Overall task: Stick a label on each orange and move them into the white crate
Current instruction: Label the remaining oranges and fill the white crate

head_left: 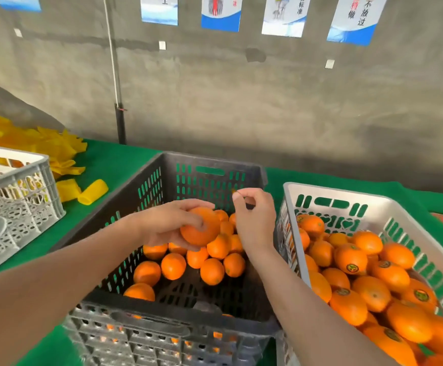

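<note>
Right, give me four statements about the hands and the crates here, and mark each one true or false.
1. The left hand holds an orange over the dark grey crate. True.
2. The right hand lies flat on the right-side white crate. False: it is raised over the dark grey crate, pinching what looks like a label.
3. Several fruits in that white crate bear round stickers. True.
4. The dark grey crate is empty. False: loose oranges lie in it.
</note>
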`<action>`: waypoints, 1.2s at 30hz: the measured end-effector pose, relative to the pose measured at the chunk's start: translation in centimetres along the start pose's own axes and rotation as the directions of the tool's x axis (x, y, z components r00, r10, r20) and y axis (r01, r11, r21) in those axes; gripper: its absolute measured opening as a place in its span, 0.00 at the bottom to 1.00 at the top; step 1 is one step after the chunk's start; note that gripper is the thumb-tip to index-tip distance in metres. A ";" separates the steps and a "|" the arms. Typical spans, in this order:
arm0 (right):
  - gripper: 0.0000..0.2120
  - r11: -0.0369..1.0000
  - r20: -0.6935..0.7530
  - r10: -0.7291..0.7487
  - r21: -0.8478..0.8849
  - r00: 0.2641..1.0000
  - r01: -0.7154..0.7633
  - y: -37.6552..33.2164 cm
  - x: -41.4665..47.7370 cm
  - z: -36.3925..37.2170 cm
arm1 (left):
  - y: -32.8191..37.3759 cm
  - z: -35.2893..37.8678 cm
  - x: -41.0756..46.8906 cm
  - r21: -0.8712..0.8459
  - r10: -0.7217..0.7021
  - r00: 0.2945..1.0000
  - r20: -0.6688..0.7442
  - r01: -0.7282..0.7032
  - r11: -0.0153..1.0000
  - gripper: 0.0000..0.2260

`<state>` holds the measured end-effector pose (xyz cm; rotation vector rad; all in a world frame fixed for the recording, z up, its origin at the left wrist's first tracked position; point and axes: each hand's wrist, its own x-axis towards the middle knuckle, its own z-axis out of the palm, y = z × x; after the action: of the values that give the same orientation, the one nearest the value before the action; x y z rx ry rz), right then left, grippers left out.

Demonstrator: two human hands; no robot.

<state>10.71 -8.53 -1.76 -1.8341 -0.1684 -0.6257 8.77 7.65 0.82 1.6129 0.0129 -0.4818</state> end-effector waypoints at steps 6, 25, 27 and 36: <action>0.07 0.962 0.249 0.132 0.203 0.960 -0.185 -2.3 -1.7 -6.3 | -1.4 2.7 -3.2 -0.195 0.134 0.991 -0.020 -0.136 0.971 0.25; 0.08 0.977 0.632 -0.081 -0.103 0.770 0.187 -5.9 -5.4 -20.0 | -0.5 15.9 -6.4 -0.362 0.154 0.984 0.090 -0.112 0.925 0.24; 0.07 0.966 0.625 -0.084 -0.140 0.776 0.217 -5.9 -5.5 -20.5 | -0.5 16.4 -6.4 -0.369 0.147 0.982 0.115 -0.095 0.925 0.26; 0.10 0.922 0.391 -0.151 -0.276 0.908 0.273 -3.8 -8.3 -20.9 | -2.0 18.2 -6.0 -0.396 0.198 0.955 0.223 -0.097 0.913 0.22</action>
<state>-4.85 -24.74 2.02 -2.2661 -0.5502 -0.4775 -2.71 -7.84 0.44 1.1495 -0.2014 -0.5318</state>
